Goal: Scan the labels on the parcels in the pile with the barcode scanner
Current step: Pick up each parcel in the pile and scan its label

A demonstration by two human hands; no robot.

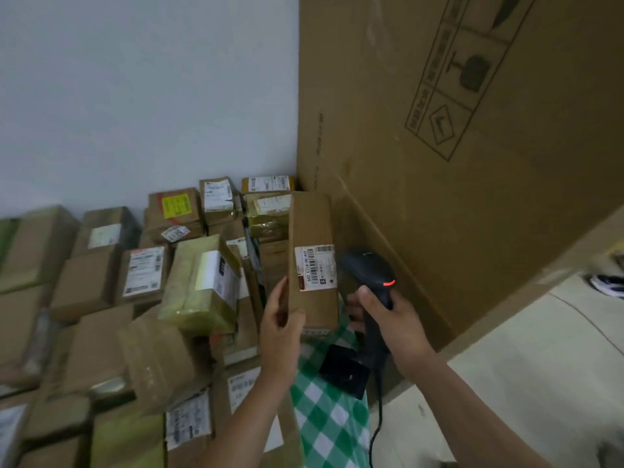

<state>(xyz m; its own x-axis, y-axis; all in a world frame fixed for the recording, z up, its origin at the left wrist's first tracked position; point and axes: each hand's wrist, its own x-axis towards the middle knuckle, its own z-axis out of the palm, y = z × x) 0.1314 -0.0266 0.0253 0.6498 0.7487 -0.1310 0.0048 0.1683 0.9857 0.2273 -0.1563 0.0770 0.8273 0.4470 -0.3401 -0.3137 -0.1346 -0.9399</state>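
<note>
My left hand (280, 327) holds a long brown cardboard parcel (312, 228) upright by its lower left edge. Its white barcode label (315, 267) faces me on the lower half. My right hand (388, 320) grips the handle of a black barcode scanner (368, 270), whose head sits just right of the label with a red light lit on its back. The scanner's cable (376, 430) hangs down below my wrist. A pile of brown parcels (141, 298) with white labels fills the left and lower part of the view.
A very large cardboard box (456, 146) stands on the right, close behind the scanner. A green-and-white checked cloth (331, 420) lies below my hands with a flat black object (344, 371) on it. A grey wall (135, 96) rises behind the pile. Pale floor (523, 366) lies to the right, with a shoe (607, 285) at its edge.
</note>
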